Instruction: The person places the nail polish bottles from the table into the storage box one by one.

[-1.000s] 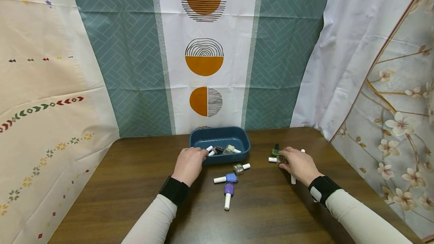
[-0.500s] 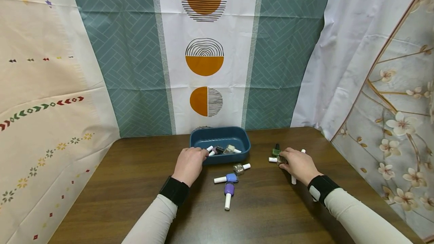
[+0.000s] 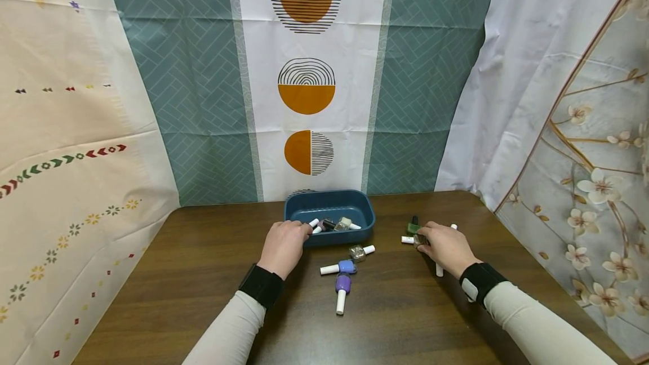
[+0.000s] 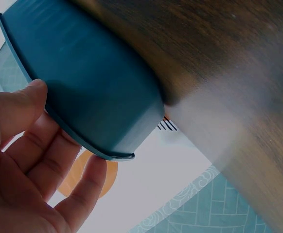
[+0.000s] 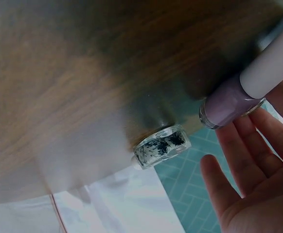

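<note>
My left hand (image 3: 283, 246) grips the left front corner of a dark blue container (image 3: 369, 225). In the left wrist view my left hand (image 4: 39, 170) has its thumb and fingers at the rim of the container (image 4: 97, 82). My right hand (image 3: 448, 246) pinches a glittery bottle (image 3: 419, 240) lying with its white cap leftward. A green bottle (image 3: 413, 229) is just behind it. In the right wrist view a mauve bottle (image 5: 229, 104) partly hides the fingers of my right hand (image 5: 258, 174); a clear bottle with dark flakes (image 5: 162, 145) lies beyond.
Several bottles, one with a clear square body (image 3: 343, 223), lie inside the container. In front of it on the brown table (image 3: 203, 275) lie a glittery bottle (image 3: 357, 252), a blue one (image 3: 347, 266) and a purple one (image 3: 343, 283). Patterned cloths (image 3: 203, 83) hang behind.
</note>
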`<state>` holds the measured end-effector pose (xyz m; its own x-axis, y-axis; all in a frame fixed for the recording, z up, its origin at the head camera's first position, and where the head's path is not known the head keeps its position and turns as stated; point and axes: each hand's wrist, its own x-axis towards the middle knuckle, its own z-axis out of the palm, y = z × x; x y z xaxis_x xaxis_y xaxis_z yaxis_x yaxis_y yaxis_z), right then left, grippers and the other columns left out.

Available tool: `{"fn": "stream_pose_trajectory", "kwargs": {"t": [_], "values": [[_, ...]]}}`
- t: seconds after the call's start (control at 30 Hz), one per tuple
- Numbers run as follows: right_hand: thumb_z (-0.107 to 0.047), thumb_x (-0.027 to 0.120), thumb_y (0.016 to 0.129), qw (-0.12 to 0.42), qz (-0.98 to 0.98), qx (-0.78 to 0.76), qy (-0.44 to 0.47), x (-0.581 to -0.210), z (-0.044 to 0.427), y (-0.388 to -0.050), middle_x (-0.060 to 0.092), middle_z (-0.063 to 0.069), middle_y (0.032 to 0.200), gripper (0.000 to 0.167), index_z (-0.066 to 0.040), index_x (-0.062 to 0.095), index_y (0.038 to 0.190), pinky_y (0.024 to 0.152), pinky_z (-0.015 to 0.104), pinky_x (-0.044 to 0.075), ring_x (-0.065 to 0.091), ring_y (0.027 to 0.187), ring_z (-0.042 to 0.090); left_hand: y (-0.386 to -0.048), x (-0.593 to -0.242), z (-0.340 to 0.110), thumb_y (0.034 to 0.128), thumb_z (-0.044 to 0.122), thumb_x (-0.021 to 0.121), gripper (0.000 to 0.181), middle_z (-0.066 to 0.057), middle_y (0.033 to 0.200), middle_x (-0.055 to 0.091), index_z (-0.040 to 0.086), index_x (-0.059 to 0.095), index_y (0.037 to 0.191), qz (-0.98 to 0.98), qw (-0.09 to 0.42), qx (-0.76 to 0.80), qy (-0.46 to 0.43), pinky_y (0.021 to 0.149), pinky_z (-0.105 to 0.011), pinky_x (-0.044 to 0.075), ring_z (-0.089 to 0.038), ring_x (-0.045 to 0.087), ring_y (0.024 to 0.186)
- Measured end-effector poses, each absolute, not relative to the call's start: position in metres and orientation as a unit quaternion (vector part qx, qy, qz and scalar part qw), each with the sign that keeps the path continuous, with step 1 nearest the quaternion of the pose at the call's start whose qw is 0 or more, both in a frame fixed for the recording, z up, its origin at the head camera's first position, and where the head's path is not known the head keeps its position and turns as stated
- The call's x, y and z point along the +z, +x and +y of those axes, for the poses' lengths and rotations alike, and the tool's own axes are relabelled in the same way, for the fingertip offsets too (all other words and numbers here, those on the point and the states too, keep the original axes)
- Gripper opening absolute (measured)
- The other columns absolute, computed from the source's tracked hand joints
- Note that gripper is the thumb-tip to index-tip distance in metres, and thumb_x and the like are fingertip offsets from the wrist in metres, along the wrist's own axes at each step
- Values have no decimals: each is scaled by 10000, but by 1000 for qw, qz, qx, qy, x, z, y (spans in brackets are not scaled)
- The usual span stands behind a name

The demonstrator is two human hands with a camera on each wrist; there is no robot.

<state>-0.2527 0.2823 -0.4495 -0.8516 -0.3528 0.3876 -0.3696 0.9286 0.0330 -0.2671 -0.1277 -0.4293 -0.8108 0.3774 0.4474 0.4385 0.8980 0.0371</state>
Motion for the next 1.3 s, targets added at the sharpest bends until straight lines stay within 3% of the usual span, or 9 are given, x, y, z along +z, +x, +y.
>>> {"fn": "stream_pose_trajectory", "kwargs": {"t": [1.3], "values": [[-246,970,864,199,-962,35,182,-443,275,-245,677,15,938,350,-54,799,1101,668,453,604,698,817,223,-267,-429,-128,982,119,851,98,-9,905,790,151,858,1074,-951,216,-69,-212,922,-481,609,-221,715,838]]}}
